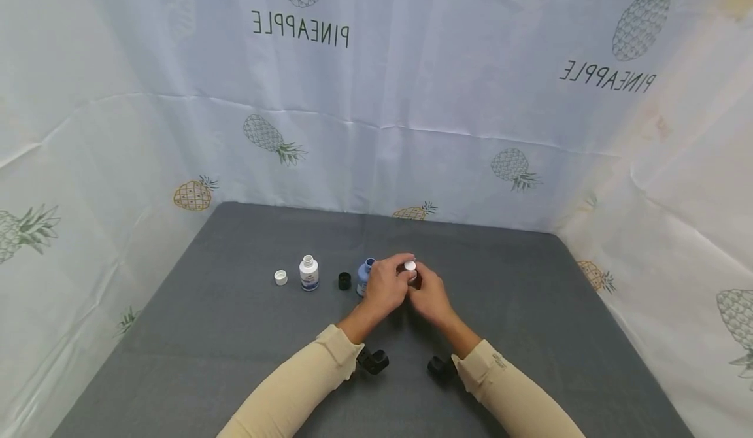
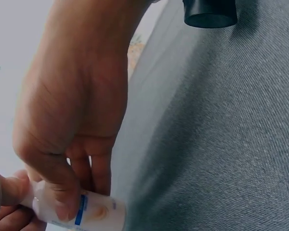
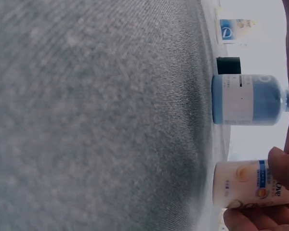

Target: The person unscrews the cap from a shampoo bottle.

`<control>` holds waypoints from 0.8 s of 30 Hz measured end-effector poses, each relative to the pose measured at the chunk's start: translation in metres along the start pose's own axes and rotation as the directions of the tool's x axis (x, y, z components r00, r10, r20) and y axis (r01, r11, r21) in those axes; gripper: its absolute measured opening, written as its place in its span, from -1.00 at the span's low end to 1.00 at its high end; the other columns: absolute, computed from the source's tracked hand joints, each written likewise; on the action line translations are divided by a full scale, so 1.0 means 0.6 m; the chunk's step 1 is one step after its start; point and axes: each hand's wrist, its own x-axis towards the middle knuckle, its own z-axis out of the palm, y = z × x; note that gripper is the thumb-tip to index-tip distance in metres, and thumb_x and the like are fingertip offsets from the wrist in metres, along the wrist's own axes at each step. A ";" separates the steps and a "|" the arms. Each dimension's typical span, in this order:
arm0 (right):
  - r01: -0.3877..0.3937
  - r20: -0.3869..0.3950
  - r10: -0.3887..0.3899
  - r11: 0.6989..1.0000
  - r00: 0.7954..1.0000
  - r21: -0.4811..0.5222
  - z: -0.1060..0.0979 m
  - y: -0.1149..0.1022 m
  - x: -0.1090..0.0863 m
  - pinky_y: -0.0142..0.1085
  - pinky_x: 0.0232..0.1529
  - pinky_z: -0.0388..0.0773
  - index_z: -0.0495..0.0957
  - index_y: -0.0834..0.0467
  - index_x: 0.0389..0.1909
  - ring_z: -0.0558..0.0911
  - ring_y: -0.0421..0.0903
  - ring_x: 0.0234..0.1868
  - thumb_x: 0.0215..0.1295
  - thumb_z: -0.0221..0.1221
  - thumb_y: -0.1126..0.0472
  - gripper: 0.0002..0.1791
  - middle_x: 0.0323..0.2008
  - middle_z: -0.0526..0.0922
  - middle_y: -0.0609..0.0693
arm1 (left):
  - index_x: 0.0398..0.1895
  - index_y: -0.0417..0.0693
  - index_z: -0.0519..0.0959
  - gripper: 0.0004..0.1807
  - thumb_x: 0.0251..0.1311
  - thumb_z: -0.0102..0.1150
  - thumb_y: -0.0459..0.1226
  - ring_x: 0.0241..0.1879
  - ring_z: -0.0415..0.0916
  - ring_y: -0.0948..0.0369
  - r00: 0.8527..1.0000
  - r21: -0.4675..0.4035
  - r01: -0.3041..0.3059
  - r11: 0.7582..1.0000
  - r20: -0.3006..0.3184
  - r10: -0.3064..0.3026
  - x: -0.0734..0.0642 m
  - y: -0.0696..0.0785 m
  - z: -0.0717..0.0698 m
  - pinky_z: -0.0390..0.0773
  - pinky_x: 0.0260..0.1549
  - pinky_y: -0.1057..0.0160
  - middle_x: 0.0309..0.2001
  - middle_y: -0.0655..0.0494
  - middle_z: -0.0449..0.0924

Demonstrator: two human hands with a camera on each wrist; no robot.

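Both hands meet around a small white Dove bottle [image 3: 238, 183], which stands upright with a white cap [image 1: 410, 266] on top. My left hand [image 1: 385, 284] grips it from the left, its thumb [image 2: 65, 202] across the label. From the right, my right hand [image 1: 432, 295] holds the same bottle, with fingers [image 3: 260, 219] along its side and the thumb near the cap end. Hands hide much of the bottle in the head view. Just left of my left hand is an uncapped blue bottle [image 1: 362, 282], partly covered by that hand.
Left of the blue bottle lies a black cap [image 1: 344, 281]. Farther left stand an uncapped white bottle [image 1: 308, 274] and a loose white cap [image 1: 280, 278]. A grey cloth covers the table [image 1: 235, 333], and a pineapple-print curtain [image 1: 412, 170] surrounds its back and sides.
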 end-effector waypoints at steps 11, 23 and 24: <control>0.056 -0.013 -0.055 0.987 0.998 0.152 -0.025 -0.011 -0.021 -0.23 -0.07 0.72 0.59 0.28 0.20 0.73 0.05 0.00 0.31 0.34 0.43 -0.57 0.06 0.73 0.21 | 0.19 -0.15 0.69 -0.69 0.44 0.23 -0.33 0.03 0.77 0.05 0.999 -0.082 0.009 0.997 0.039 -0.006 -0.002 0.028 -0.021 0.77 -0.05 0.06 0.07 -0.11 0.78; 0.133 -0.032 -0.131 0.988 0.991 0.084 -0.059 -0.052 -0.041 0.07 0.12 0.73 0.58 0.29 0.25 0.74 0.15 0.14 0.36 0.33 0.38 -0.55 0.14 0.72 0.22 | 0.23 -0.20 0.65 -0.64 0.40 0.27 -0.38 0.15 0.73 0.03 0.992 -0.284 -0.003 0.959 0.116 0.038 -0.001 0.072 -0.061 0.74 0.10 0.07 0.15 -0.08 0.75; 0.132 -0.030 -0.130 0.988 0.991 0.086 -0.062 -0.056 -0.043 0.06 0.11 0.73 0.58 0.28 0.25 0.74 0.14 0.13 0.36 0.33 0.38 -0.56 0.13 0.73 0.21 | 0.24 -0.19 0.65 -0.64 0.40 0.26 -0.39 0.16 0.72 0.03 0.991 -0.297 0.000 0.955 0.129 0.040 -0.001 0.075 -0.065 0.74 0.11 0.08 0.16 -0.07 0.74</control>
